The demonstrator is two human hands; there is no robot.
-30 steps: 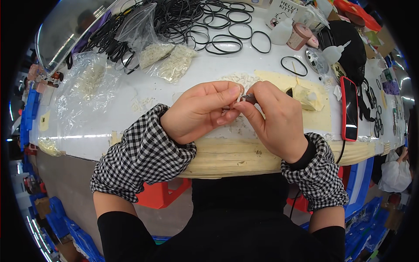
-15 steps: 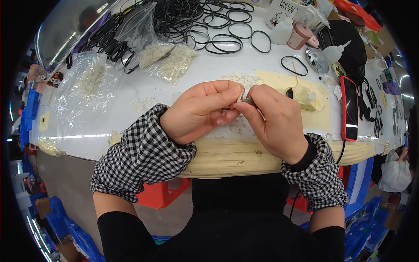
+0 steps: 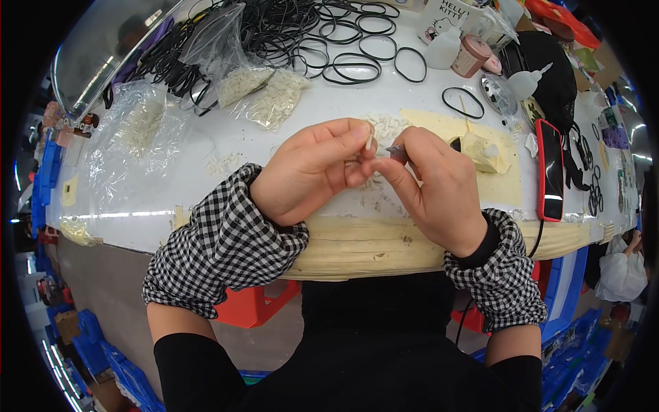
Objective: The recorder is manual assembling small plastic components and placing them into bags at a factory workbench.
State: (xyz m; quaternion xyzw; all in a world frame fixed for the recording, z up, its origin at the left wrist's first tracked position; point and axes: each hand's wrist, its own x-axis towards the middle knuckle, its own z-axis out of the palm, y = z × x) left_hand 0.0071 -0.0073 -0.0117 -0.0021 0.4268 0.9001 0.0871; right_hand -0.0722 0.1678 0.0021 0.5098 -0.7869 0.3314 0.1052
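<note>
My left hand (image 3: 305, 168) is closed, with a small white piece (image 3: 370, 143) pinched between thumb and fingertips. Just to its right, my right hand (image 3: 443, 189) grips a small grey pointed piece (image 3: 397, 152) that looks like metal; its exact kind is too small to make out. A narrow gap separates the two hands' upper fingertips, above the table's front edge. Behind them lies a loose pile of small white pieces (image 3: 384, 125). More white pieces (image 3: 223, 163) are scattered left of my left hand.
Clear bags of white pieces (image 3: 278, 96) and a tangle of black bands (image 3: 274, 34) lie at the back. A yellow taped block (image 3: 480, 152) sits right of my hands, beside a red-edged phone (image 3: 550, 172) with a cable. Yellow tape (image 3: 371, 247) covers the front edge.
The fingertips of my two hands have drawn slightly apart. The white piece in my left hand and the grey piece in my right hand show more plainly.
</note>
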